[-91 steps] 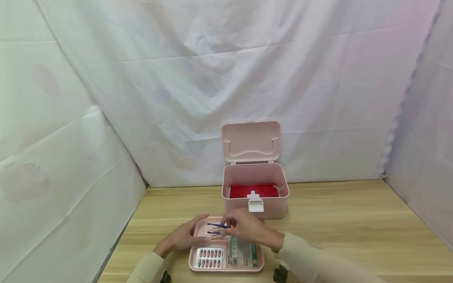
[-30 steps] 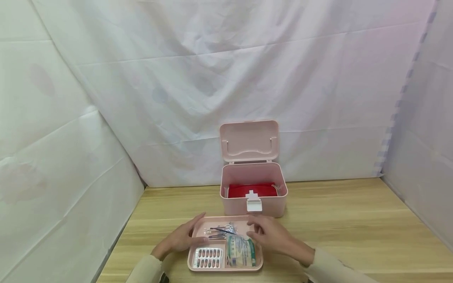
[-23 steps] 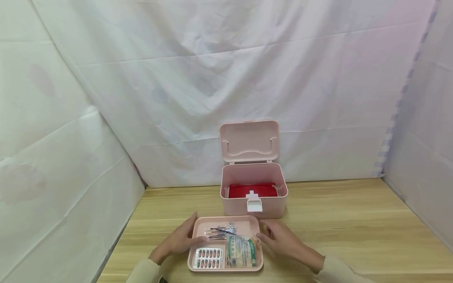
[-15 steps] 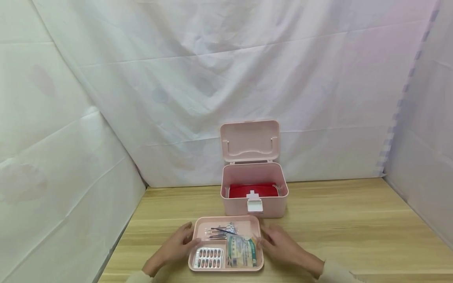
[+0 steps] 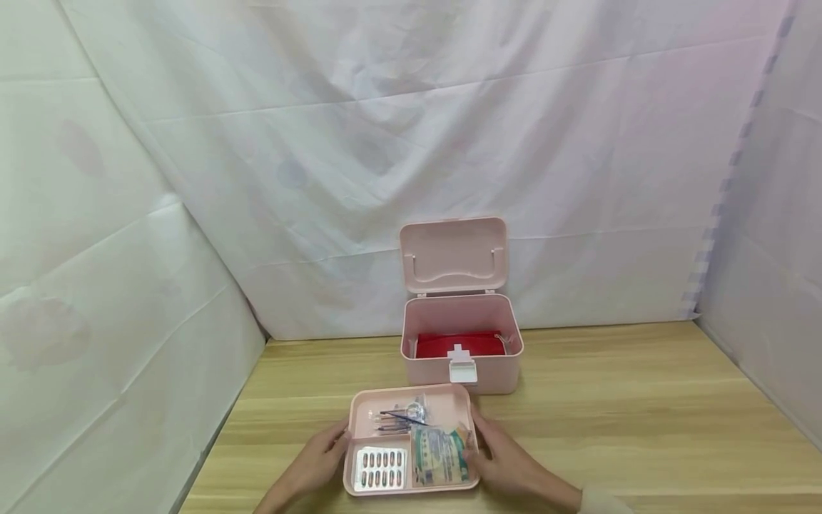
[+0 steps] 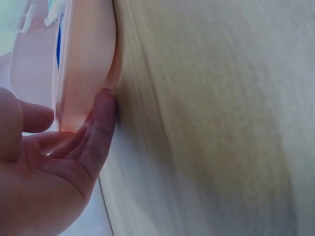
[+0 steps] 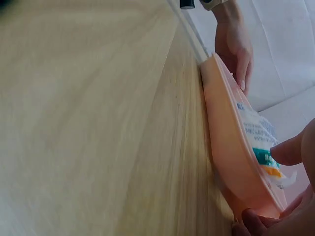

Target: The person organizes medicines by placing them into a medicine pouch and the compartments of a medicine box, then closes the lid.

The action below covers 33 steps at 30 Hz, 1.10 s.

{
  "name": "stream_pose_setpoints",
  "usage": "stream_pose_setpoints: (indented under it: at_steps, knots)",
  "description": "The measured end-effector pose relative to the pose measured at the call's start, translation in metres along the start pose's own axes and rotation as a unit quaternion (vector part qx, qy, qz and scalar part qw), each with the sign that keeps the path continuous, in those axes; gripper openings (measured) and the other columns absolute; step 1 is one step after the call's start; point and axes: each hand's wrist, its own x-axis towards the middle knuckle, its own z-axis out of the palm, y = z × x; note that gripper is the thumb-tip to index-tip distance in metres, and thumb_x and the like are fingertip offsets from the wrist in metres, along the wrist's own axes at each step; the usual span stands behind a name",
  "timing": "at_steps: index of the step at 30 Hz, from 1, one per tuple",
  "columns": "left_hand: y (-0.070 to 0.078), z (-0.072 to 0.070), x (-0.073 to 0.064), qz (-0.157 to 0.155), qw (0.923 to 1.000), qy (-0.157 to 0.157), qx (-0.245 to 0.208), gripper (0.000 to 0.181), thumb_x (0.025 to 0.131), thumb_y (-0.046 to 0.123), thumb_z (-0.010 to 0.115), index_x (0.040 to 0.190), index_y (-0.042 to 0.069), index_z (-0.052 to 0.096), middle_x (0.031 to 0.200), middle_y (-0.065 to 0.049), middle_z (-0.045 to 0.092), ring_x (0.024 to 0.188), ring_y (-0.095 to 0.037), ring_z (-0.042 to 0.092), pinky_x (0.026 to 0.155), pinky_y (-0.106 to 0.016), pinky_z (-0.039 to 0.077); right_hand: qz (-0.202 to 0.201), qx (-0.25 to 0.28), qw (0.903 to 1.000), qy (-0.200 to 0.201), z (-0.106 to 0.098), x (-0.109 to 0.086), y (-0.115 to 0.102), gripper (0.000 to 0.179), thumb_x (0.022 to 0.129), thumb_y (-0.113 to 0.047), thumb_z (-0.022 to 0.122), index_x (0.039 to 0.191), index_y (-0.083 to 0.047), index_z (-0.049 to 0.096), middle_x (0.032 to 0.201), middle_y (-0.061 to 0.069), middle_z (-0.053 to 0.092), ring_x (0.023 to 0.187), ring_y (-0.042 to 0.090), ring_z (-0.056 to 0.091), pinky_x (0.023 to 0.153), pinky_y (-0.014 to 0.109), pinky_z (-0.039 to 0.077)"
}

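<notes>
A pink divided tray (image 5: pixel 452 401) lies on the wooden table in front of the person. In it are a blister pack of capsules (image 5: pixel 380 469), a clear packet with green print (image 5: pixel 438 458), and dark tweezers-like tools in clear wrapping (image 5: pixel 399 421). My left hand (image 5: pixel 319 458) holds the tray's left side; the left wrist view shows fingertips at its lower edge and the thumb near the rim. On the other side my right hand (image 5: pixel 507 460) grips the tray, its thumb over the rim by the packet and its fingers at the underside, seen in the right wrist view.
Just behind the tray stands a pink box (image 5: pixel 462 371) with a white latch, its lid (image 5: pixel 454 253) raised. A red pouch (image 5: pixel 459 345) lies inside it. White cloth (image 5: pixel 334 178) hangs behind and at both sides of the table.
My right hand held dark blue tweezers over the tray, let go, and went to the tray's right side. My left hand shifted lower along the left side. The tray has just turned slightly, its right side farther away.
</notes>
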Motion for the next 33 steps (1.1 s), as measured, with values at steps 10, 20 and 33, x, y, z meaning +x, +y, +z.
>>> stream_pose_setpoints:
  at_steps: [10,20,33]
  knots:
    - [0.007,-0.005,-0.007,-0.031,0.9982,0.005,-0.050,0.050,0.107,0.030,0.041,0.152,0.009,0.038,0.152,-0.019,0.042,0.137,-0.038,0.043,0.110,-0.056,0.035,0.058,0.145,0.9876,-0.017,0.007,-0.014,-0.010,0.096,0.093,-0.036,0.068,0.161,-0.021,0.001,0.160,0.011,0.022,0.131,0.026,0.034,0.097,0.006,0.030]
    - [0.021,-0.015,-0.024,-0.042,0.9892,0.004,-0.140,0.053,0.108,0.029,0.038,0.155,0.007,0.030,0.153,-0.028,0.035,0.124,-0.037,0.054,0.092,-0.035,0.054,0.041,0.171,0.9841,0.028,0.019,-0.028,-0.029,0.091,0.097,-0.036,0.063,0.160,-0.030,-0.002,0.160,0.006,0.024,0.129,0.021,0.043,0.101,0.019,0.040]
    - [0.026,-0.004,-0.017,-0.034,0.9843,0.086,-0.150,0.049,0.108,0.038,0.035,0.155,0.022,0.034,0.159,0.001,0.032,0.145,-0.022,0.030,0.115,-0.046,0.026,-0.067,0.104,0.9807,0.151,0.029,-0.022,-0.027,0.068,0.105,-0.020,0.047,0.161,-0.021,0.006,0.160,0.011,0.029,0.128,0.015,0.046,0.104,0.013,0.032]
